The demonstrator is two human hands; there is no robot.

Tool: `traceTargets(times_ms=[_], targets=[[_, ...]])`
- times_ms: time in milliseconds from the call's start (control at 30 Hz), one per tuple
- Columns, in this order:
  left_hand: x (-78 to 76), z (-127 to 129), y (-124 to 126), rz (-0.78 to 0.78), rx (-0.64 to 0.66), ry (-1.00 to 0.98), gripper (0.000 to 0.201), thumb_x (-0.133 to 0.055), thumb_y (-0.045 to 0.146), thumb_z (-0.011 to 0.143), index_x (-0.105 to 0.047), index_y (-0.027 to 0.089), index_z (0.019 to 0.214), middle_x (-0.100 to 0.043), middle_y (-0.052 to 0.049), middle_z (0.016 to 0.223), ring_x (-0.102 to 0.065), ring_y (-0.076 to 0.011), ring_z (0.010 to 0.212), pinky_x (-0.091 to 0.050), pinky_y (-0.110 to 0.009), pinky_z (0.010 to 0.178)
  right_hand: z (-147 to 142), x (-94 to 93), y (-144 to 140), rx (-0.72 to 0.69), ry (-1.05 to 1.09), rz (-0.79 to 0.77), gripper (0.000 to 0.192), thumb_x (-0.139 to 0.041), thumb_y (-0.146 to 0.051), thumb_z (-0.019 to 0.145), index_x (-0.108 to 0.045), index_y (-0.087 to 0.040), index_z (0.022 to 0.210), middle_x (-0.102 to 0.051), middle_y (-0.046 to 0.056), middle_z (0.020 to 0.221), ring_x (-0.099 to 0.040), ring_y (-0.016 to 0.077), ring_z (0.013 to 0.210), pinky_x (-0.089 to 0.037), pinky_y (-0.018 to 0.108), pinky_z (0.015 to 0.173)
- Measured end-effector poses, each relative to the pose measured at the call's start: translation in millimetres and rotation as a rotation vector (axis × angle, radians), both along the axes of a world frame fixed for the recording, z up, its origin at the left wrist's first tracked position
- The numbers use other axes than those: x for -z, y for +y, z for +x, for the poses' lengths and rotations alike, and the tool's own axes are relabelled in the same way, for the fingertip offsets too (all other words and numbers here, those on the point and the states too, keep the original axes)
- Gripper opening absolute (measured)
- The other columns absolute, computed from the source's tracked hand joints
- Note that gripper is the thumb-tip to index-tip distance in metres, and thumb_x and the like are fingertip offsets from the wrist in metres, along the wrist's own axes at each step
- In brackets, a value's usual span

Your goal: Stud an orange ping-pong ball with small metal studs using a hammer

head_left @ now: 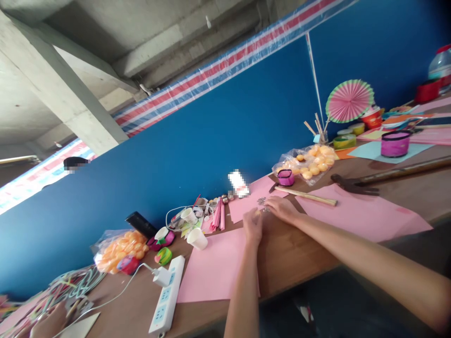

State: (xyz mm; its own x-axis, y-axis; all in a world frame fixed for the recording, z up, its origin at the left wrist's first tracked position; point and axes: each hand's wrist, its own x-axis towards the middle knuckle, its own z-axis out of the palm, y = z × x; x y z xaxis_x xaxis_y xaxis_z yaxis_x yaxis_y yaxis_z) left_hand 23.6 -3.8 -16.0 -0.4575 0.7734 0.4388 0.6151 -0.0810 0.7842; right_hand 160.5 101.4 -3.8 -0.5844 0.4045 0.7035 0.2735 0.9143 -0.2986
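Hands meet over small silvery bits lying on the table between two pink sheets. Left hand is curled, its grip hidden; right hand rests flat with fingertips on the bits. This looks like sorting or picking up the bits; a fine pinch seems needed, since they are tiny and scatter easily

I see a long wooden workbench against a blue partition wall, under bare concrete ceiling beams.
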Motion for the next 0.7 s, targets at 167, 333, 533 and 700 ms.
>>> traceTargets(times_ms=[167,333,533,700], targets=[[-1.4,0,-1,0.001,-0.030,-0.008,0.035,-0.057,0.030,0.075,-0.059,0.019,0.109,-0.060,-0.009,0.106,-0.056,-0.0211,0.097,-0.045,-0.035,0.085,-1,-1.1,-4,-0.034,0.035,-0.037,0.021,-0.041,-0.024,0.087,-0.061,-0.021,0.089,-0.064,0.007,0.091,-0.057,0.0191,0.090,-0.044,0.032,0.080],[-1.0,0,0,-0.007,-0.046,-0.015,0.038,-0.055,0.030,0.076,-0.057,0.019,0.113,-0.061,-0.009,0.111,-0.055,-0.0219,0.102,-0.043,-0.035,0.088,0,-4.1,-7,-0.075,0.039,-0.110,0.019,-0.042,-0.023,0.086,-0.061,-0.020,0.090,-0.064,0.007,0.092,-0.058,0.0191,0.088,-0.044,0.032,0.078],[-0.2,0,0,-0.006,-0.061,-0.003,0.038,-0.058,0.026,0.074,-0.057,0.018,0.110,-0.060,-0.011,0.110,-0.056,-0.0211,0.099,-0.044,-0.035,0.087,-2,-7.0,-14,-0.155,0.012,-0.217,0.014,-0.046,-0.019,0.081,-0.060,-0.019,0.083,-0.066,0.005,0.084,-0.060,0.0185,0.078,-0.045,0.028,0.070],[-0.8,0,-1,-0.003,-0.062,-0.007,0.035,-0.056,0.027,0.074,-0.057,0.018,0.108,-0.060,-0.010,0.108,-0.056,-0.0207,0.099,-0.044,-0.035,0.086,-6,-4.4,-21,-0.184,0.021,-0.301,0.014,-0.047,-0.022,0.081,-0.058,-0.020,0.089,-0.066,0.005,0.087,-0.061,0.0188,0.079,-0.045,0.028,0.070]])
